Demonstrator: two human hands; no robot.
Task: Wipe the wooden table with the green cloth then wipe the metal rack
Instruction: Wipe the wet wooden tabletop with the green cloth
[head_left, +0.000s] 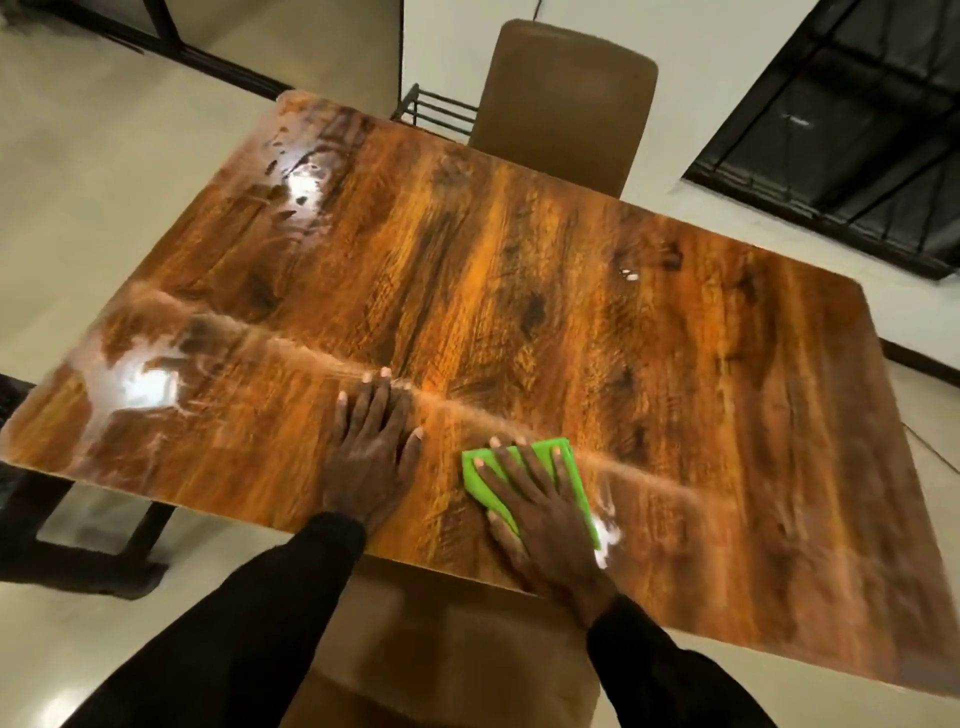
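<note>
- A black metal table leg (78, 545) stands on the pale floor at 8 o'clock, under the left end of the table.
- The glossy brown wood-grain table (234, 260) fills the middle of the view, with bright glare patches towards 9 and 10 o'clock.
- The person's left hand (371, 452), in a black sleeve, lies flat on the table at about 6 o'clock, with fingers straight and slightly spread, holding nothing.
- A black metal rack (436, 111) of thin bars stands beyond the far table edge at 12 o'clock, partly hidden by a chair.
- A tan padded seat (452, 649) sits below the near table edge at 6 o'clock, between the two arms.
- The bright green folded cloth (539, 453) lies flat on the table near its front edge, just right of the left hand.
- The right hand (540, 514) presses down on the cloth with its fingers straight and fanned apart.
- A brown upholstered chair (566, 104) stands at the far edge at 12 o'clock.
- A dark barred window (857, 130) sits at 2 o'clock.
</note>
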